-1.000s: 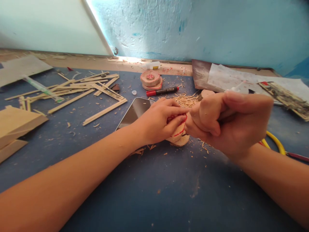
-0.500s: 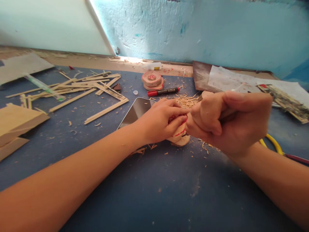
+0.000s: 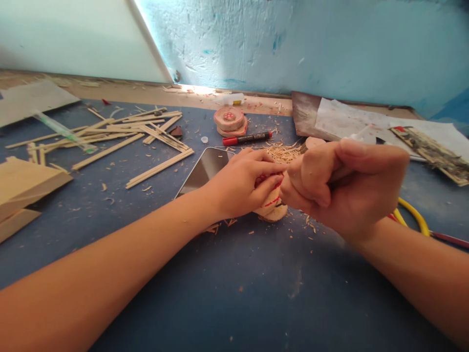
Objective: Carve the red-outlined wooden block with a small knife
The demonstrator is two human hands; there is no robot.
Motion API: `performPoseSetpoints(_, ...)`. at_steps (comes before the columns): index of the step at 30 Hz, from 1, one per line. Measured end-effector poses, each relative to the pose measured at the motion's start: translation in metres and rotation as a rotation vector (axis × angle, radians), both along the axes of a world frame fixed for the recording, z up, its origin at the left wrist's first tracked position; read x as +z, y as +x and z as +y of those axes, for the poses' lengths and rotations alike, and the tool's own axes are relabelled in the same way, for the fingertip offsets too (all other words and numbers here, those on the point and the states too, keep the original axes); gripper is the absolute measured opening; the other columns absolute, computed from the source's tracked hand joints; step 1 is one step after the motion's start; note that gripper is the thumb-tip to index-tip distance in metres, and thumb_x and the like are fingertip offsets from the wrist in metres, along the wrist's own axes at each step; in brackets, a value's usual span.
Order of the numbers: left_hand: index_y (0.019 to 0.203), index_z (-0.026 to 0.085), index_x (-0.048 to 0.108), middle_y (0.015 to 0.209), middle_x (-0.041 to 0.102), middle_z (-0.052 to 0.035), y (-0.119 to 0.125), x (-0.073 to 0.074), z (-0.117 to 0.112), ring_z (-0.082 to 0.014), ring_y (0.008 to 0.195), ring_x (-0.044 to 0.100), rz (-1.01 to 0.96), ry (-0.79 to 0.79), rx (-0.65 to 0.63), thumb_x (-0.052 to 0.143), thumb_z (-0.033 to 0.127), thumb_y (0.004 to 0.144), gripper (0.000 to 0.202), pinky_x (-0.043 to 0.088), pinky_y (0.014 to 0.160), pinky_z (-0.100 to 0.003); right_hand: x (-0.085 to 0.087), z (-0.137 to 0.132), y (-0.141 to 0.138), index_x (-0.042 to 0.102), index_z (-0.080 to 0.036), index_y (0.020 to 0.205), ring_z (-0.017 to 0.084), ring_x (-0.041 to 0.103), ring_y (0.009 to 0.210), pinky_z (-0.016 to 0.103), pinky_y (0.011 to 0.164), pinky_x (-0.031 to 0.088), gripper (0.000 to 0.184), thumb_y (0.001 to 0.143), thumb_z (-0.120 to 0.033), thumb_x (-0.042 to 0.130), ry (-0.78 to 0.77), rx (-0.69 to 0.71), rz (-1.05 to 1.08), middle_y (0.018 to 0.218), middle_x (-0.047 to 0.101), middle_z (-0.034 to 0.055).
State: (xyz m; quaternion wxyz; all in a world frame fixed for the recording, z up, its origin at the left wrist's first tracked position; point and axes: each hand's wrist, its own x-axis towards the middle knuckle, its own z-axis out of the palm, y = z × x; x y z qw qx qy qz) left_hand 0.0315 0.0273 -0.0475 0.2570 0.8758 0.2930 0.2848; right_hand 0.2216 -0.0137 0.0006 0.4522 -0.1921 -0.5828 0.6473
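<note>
My left hand (image 3: 240, 185) is wrapped round a small pale wooden piece (image 3: 271, 208) with red marker lines, which rests on the blue mat (image 3: 227, 283). My right hand (image 3: 344, 183) is clenched in a fist right against that piece, gripping something thin that its fingers hide. A heap of fine wood shavings (image 3: 284, 152) lies just behind both hands.
A phone (image 3: 205, 168) lies face up by my left wrist. Behind are a red marker (image 3: 247, 139), a stack of round wooden discs (image 3: 229, 121), several wooden sticks (image 3: 135, 134), cardboard pieces (image 3: 22, 188) at left, yellow-handled pliers (image 3: 414, 215) and papers (image 3: 359, 122) at right.
Nothing has visibly changed apart from a slight sway of the view; both hands stay pressed on the wooden piece.
</note>
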Motion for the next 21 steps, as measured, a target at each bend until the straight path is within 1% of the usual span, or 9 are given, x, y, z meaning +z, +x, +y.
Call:
performPoseSetpoints(2, 0.078, 0.021, 0.075, 0.107, 0.074, -0.0086, 0.000, 0.000, 0.000, -0.0279, 0.108, 0.064, -0.006, 0.000, 0.002, 0.054, 0.026, 0.102, 0.032, 0.051, 0.107, -0.051, -0.002, -0.001, 0.000, 0.059, -0.019, 0.054, 0.013, 0.041, 0.044, 0.030, 0.043, 0.035, 0.049, 0.097, -0.040, 0.053, -0.001, 0.005, -0.010, 0.051, 0.042, 0.0003)
performPoseSetpoints(4, 0.075, 0.020, 0.073, 0.107, 0.073, -0.0088, 0.001, 0.000, 0.000, -0.0276, 0.107, 0.064, -0.007, 0.001, -0.005, 0.055, 0.025, 0.101, 0.032, 0.050, 0.107, -0.051, -0.003, -0.002, -0.001, 0.058, -0.019, 0.053, 0.013, 0.040, 0.044, 0.030, 0.042, 0.033, 0.049, 0.097, -0.040, 0.051, -0.004, -0.001, -0.013, 0.050, 0.039, 0.0003)
performPoseSetpoints(8, 0.086, 0.022, 0.078, 0.105, 0.074, -0.0074, 0.001, 0.000, 0.001, -0.0270, 0.105, 0.063, 0.009, 0.019, -0.008, 0.056, 0.025, 0.099, 0.026, 0.050, 0.104, -0.049, -0.007, -0.002, -0.004, 0.057, -0.021, 0.053, 0.014, 0.036, 0.042, 0.033, 0.042, 0.030, 0.049, 0.097, -0.040, 0.048, -0.025, -0.020, -0.019, 0.050, 0.037, 0.0003)
performPoseSetpoints(13, 0.080, 0.022, 0.076, 0.106, 0.075, -0.0070, 0.002, -0.001, 0.002, -0.0269, 0.106, 0.065, -0.014, 0.030, -0.021, 0.059, 0.023, 0.097, 0.024, 0.051, 0.101, -0.048, -0.015, 0.010, -0.009, 0.051, -0.024, 0.054, 0.011, 0.024, 0.036, 0.030, 0.038, 0.022, 0.050, 0.098, -0.046, 0.045, -0.053, 0.004, 0.025, 0.046, 0.032, -0.0041)
performPoseSetpoints(16, 0.089, 0.021, 0.079, 0.111, 0.075, -0.0088, 0.001, -0.001, 0.002, -0.0271, 0.106, 0.065, -0.001, 0.044, -0.029, 0.057, 0.023, 0.098, 0.024, 0.052, 0.101, -0.048, -0.016, 0.015, -0.008, 0.047, -0.024, 0.057, 0.009, 0.020, 0.037, 0.027, 0.039, 0.023, 0.048, 0.098, -0.048, 0.041, -0.070, 0.013, 0.031, 0.047, 0.027, -0.0068)
performPoseSetpoints(18, 0.093, 0.020, 0.080, 0.113, 0.075, -0.0100, 0.000, -0.002, 0.001, -0.0266, 0.106, 0.066, 0.008, 0.042, -0.027, 0.055, 0.024, 0.100, 0.026, 0.052, 0.100, -0.048, -0.014, 0.015, -0.003, 0.050, -0.024, 0.060, 0.010, 0.023, 0.039, 0.027, 0.041, 0.027, 0.046, 0.099, -0.047, 0.042, -0.075, 0.022, -0.006, 0.050, 0.024, -0.0076)
performPoseSetpoints(19, 0.093, 0.020, 0.080, 0.113, 0.074, -0.0100, -0.001, -0.002, 0.001, -0.0261, 0.105, 0.066, 0.004, 0.036, -0.021, 0.053, 0.024, 0.101, 0.028, 0.053, 0.100, -0.047, -0.011, 0.014, -0.001, 0.054, -0.023, 0.064, 0.011, 0.029, 0.041, 0.027, 0.044, 0.031, 0.044, 0.100, -0.045, 0.044, -0.082, 0.030, -0.024, 0.051, 0.027, -0.0071)
performPoseSetpoints(20, 0.093, 0.020, 0.080, 0.111, 0.074, -0.0098, -0.001, -0.002, 0.001, -0.0254, 0.105, 0.066, -0.004, 0.029, -0.016, 0.052, 0.025, 0.102, 0.030, 0.054, 0.099, -0.045, -0.007, 0.013, 0.002, 0.060, -0.022, 0.069, 0.012, 0.039, 0.045, 0.027, 0.047, 0.038, 0.041, 0.102, -0.042, 0.046, -0.081, 0.032, -0.059, 0.052, 0.034, -0.0056)
performPoseSetpoints(21, 0.093, 0.021, 0.080, 0.109, 0.074, -0.0093, -0.002, -0.003, 0.000, -0.0248, 0.105, 0.066, -0.012, 0.023, -0.011, 0.051, 0.025, 0.103, 0.031, 0.054, 0.099, -0.044, -0.003, 0.011, 0.006, 0.065, -0.020, 0.075, 0.014, 0.049, 0.050, 0.029, 0.053, 0.044, 0.039, 0.104, -0.039, 0.046, -0.067, 0.021, -0.118, 0.055, 0.044, -0.0031)
